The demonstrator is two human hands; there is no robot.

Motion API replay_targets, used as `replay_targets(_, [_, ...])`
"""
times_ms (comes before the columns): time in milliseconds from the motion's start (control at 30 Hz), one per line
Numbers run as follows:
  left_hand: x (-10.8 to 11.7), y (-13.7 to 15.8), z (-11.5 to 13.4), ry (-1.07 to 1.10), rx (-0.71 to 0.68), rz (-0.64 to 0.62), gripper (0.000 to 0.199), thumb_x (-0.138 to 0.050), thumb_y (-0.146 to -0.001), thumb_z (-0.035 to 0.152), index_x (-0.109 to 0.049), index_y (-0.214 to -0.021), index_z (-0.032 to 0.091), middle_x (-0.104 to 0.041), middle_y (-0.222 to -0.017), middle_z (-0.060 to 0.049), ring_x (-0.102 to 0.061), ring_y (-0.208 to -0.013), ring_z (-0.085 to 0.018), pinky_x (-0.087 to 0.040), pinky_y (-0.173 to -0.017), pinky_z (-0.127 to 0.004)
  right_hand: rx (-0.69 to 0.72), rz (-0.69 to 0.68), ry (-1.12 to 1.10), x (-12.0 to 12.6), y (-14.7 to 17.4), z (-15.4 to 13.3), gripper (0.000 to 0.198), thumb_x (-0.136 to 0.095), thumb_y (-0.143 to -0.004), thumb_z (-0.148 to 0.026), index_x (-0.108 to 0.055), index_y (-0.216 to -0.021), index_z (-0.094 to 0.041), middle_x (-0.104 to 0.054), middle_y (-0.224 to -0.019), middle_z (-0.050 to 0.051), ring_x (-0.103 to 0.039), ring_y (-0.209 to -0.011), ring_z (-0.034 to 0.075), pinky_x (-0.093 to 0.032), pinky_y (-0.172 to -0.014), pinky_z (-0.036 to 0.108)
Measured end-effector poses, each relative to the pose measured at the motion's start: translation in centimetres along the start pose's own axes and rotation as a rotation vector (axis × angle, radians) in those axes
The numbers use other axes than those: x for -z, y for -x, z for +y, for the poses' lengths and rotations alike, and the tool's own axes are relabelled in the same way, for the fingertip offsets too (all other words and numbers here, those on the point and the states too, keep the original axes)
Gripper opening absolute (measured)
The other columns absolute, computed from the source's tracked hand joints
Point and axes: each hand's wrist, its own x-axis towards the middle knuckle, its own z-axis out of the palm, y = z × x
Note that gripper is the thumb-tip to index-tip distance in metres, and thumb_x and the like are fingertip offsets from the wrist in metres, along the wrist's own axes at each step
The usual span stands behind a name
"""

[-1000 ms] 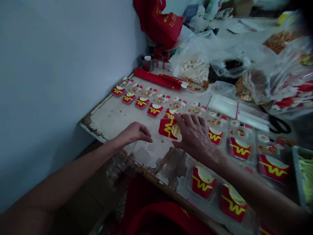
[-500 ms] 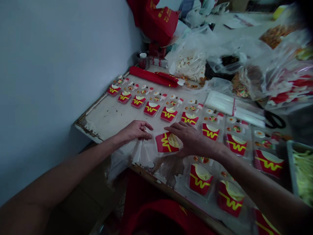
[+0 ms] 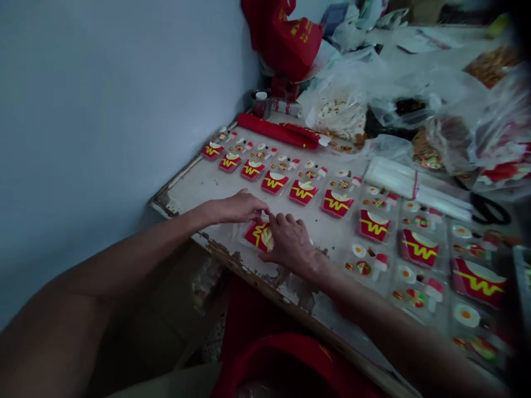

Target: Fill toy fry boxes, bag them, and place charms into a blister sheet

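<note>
Near the table's front edge lies a clear flat case (image 3: pixel 254 234) with a red fries carton marked with a yellow zigzag. A clear plastic bag (image 3: pixel 237 231) appears to be around it. My left hand (image 3: pixel 244 207) pinches the bag's edge at the far side of the case. My right hand (image 3: pixel 290 240) grips the case from the right, its fingers bent over the top and covering that end. Both hands' fingertips nearly meet. Similar cases with fries cartons, such as this one (image 3: pixel 303 192), lie in rows behind and to the right, with small egg, burger and popsicle pieces.
A wall (image 3: pixel 124 94) borders the table on the left. Behind the rows lie a red roll (image 3: pixel 276 131), a bundle of clear bags (image 3: pixel 418 188) and black-handled scissors (image 3: pixel 490 209). Bags of small pieces (image 3: pixel 338 116) crowd the back. A red bag (image 3: pixel 286 38) hangs at the far corner.
The view has shifted left. My hands have come closer together, and the case now lies nearer my left fingers, with less of the loose bag showing.
</note>
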Motion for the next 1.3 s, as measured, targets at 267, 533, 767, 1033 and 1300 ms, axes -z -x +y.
replay_targets(267, [-8.1, 6.6, 2.4, -0.319, 0.261, 0.589, 0.047, -0.065, -0.082, 0.027, -0.060, -0.127, 0.016, -0.061, -0.124, -0.014, -0.053, -0.115, -0.029, -0.041, -0.103, -0.041, -0.060, 0.036, 0.071, -1.1, 2.1, 0.0, 0.107, -0.085, -0.065, -0.058, -0.038, -0.143, -0.002, -0.056, -0.128, 0.026, -0.048, -0.117, 0.038, -0.038, -0.099, 0.051])
replay_targets(533, [-7.4, 4.6, 3.7, -0.510, 0.331, 0.290, 0.022, -0.049, -0.090, 0.012, -0.069, -0.098, 0.013, -0.068, -0.095, -0.014, -0.064, -0.091, -0.026, -0.048, -0.080, -0.034, -0.190, 0.060, 0.042, -2.0, 4.1, 1.3, 0.076, -0.084, -0.062, -0.055, -0.055, -0.119, -0.015, -0.060, -0.112, 0.013, -0.053, -0.102, 0.032, -0.045, -0.078, 0.041])
replay_targets(767, [-8.4, 2.5, 7.3, -0.468, 0.308, 0.377, 0.020, -0.050, -0.090, 0.011, -0.069, -0.096, 0.013, -0.071, -0.094, -0.014, -0.066, -0.090, -0.025, -0.047, -0.080, -0.033, -0.221, 0.101, -0.021, -1.8, 3.9, 1.1, 0.069, -0.081, -0.067, -0.054, -0.057, -0.116, -0.012, -0.058, -0.112, 0.016, -0.051, -0.103, 0.033, -0.043, -0.077, 0.042])
replay_targets(1033, [-9.2, 3.0, 7.0, -0.139, 0.491, 0.649, 0.011, -0.057, -0.086, 0.018, -0.067, -0.081, 0.020, -0.071, -0.085, -0.005, -0.063, -0.077, -0.017, -0.043, -0.072, -0.027, -0.130, 0.202, 0.027, -0.5, 5.3, 1.2, 0.065, -0.082, -0.068, -0.048, -0.060, -0.119, -0.014, -0.058, -0.114, 0.017, -0.047, -0.101, 0.034, -0.040, -0.081, 0.045])
replay_targets(1300, [-10.5, 4.0, 9.1, 0.062, 0.430, 0.733, 0.008, -0.060, -0.082, 0.022, -0.068, -0.080, 0.020, -0.071, -0.079, -0.004, -0.064, -0.073, -0.018, -0.045, -0.072, -0.028, -0.102, 0.282, -0.140, -0.3, 5.1, 1.0, 0.095, -0.078, -0.073, -0.053, -0.040, -0.146, -0.006, -0.050, -0.136, 0.023, -0.043, -0.122, 0.038, -0.038, -0.099, 0.050])
